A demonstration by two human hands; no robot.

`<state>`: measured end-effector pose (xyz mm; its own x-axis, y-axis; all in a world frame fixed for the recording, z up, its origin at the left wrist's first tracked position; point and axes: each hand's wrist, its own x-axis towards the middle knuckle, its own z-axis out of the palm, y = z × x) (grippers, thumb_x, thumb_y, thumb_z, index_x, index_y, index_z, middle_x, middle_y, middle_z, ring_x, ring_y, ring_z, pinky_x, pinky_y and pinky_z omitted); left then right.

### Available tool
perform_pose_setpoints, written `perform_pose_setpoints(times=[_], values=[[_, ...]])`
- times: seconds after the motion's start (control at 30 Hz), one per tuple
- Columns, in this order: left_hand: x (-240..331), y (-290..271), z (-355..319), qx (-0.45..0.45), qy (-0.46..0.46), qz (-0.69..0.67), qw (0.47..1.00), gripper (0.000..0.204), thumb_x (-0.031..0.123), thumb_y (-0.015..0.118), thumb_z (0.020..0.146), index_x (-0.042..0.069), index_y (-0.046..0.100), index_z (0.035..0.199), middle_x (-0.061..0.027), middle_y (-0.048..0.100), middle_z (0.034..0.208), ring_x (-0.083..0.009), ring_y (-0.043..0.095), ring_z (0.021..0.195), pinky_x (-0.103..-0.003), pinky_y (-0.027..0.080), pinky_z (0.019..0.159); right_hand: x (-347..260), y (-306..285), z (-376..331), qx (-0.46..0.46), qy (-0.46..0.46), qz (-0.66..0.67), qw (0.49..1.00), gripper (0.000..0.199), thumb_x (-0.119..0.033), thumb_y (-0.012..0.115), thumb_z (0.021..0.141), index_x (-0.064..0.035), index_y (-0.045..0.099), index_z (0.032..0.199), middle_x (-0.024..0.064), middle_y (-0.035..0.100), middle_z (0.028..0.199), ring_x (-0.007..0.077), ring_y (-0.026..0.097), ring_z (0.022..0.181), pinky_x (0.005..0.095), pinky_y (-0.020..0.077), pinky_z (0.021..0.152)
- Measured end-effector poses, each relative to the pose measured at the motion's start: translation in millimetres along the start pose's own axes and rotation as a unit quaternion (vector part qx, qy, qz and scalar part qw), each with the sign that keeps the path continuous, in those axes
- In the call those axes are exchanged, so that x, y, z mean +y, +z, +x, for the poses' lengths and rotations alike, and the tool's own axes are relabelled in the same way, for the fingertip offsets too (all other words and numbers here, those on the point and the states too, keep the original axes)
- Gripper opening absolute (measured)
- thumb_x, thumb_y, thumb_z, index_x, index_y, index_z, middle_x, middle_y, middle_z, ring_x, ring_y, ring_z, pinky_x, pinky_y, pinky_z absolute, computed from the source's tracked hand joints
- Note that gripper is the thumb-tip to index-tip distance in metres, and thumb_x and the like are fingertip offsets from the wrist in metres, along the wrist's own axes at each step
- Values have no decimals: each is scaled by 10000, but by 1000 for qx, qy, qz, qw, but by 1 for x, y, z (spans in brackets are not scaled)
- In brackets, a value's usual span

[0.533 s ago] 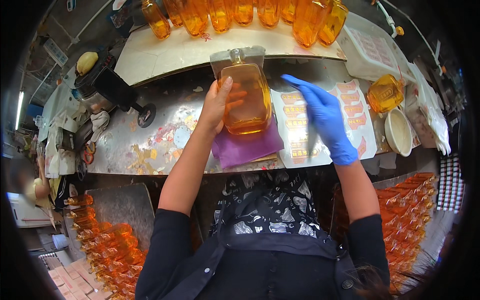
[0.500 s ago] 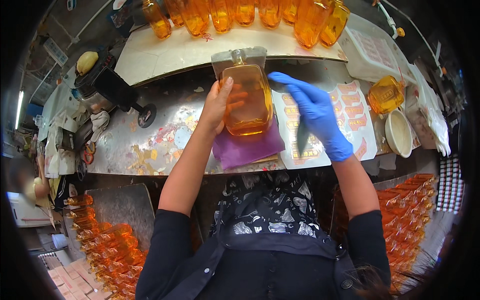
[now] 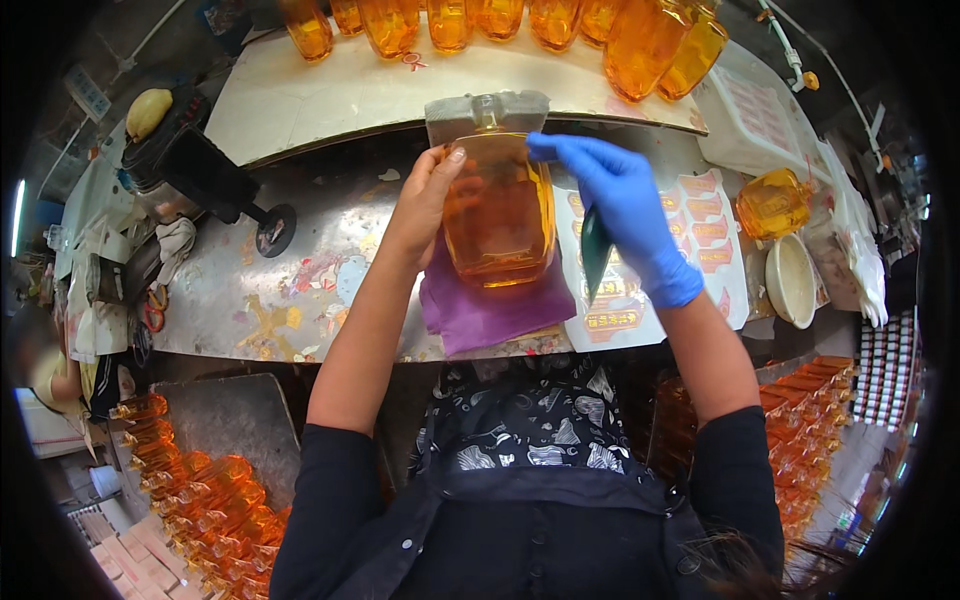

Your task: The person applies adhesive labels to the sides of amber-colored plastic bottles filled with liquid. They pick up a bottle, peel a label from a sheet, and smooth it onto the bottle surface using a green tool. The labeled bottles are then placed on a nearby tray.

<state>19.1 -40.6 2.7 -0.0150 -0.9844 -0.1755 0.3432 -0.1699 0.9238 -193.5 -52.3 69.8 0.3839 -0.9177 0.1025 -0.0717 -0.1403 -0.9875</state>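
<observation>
My bare left hand [image 3: 424, 200] grips the left side of a flat-sided amber glass bottle [image 3: 500, 215], thumb on its upper left shoulder. The bottle lies tilted over a folded purple cloth [image 3: 492, 315], its clear neck pointing away toward a grey support block [image 3: 535, 106]. A blue glove covers my right hand [image 3: 620, 205], whose fingertips reach the bottle's upper right shoulder. Tucked in that hand is a flat, dark green scraper [image 3: 597, 255], its pointed end hanging downward. Beneath the right hand lies a white sheet of red and gold stickers [image 3: 650, 310].
Several amber bottles [image 3: 480, 20] stand on a raised board [image 3: 300, 95] at the back. Right are another amber bottle [image 3: 772, 205], a cream bowl [image 3: 792, 280] and a plastic bin [image 3: 745, 105]. A black stand [image 3: 215, 180] is left; rows of bottles [image 3: 215, 500] flank me below.
My right hand has moved left, its fingertips now at the bottle's shoulder. The bottle's lower end has tipped slightly toward me in my left hand. The whole view has shifted a little.
</observation>
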Motion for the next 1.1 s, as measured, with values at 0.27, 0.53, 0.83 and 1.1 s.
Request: perform_pose_setpoints(times=[0.27, 0.53, 0.83, 1.1], values=[[-8, -24, -23, 31, 55, 53, 997, 471, 322, 537, 969, 74, 417, 1352, -115, 498, 1296, -208, 525, 1156, -345, 426, 976, -8, -91, -76, 194, -33, -124, 973, 245, -153, 555, 938, -30, 690, 1101, 6, 704, 991, 1, 415, 597, 163, 365, 557], [-20, -35, -37, 50, 47, 52, 996, 451, 308, 468, 1003, 71, 384, 1377, -124, 494, 1299, -206, 499, 1185, -335, 408, 992, 88, -124, -256, 339, 30, -525, 780, 530, -128, 722, 771, -179, 580, 1279, 89, 600, 1256, 277, 676, 888, 345, 552, 716], [-19, -25, -29, 54, 26, 67, 996, 439, 341, 465, 1000, 85, 406, 1352, -107, 492, 1326, -239, 534, 1180, -358, 428, 985, 120, -153, -268, 315, 63, -547, 773, 239, -122, 618, 889, -53, 667, 1112, 87, 683, 1070, 189, 660, 875, 310, 511, 785], [-10, 3, -10, -28, 2, 13, 1000, 413, 390, 521, 973, 64, 472, 1222, -117, 569, 1113, -240, 617, 1004, -352, 503, 851, 12, -102, -128, 204, 209, 114, 950, 288, -123, 561, 931, 25, 637, 1166, 93, 700, 1055, 44, 543, 649, 180, 415, 608]])
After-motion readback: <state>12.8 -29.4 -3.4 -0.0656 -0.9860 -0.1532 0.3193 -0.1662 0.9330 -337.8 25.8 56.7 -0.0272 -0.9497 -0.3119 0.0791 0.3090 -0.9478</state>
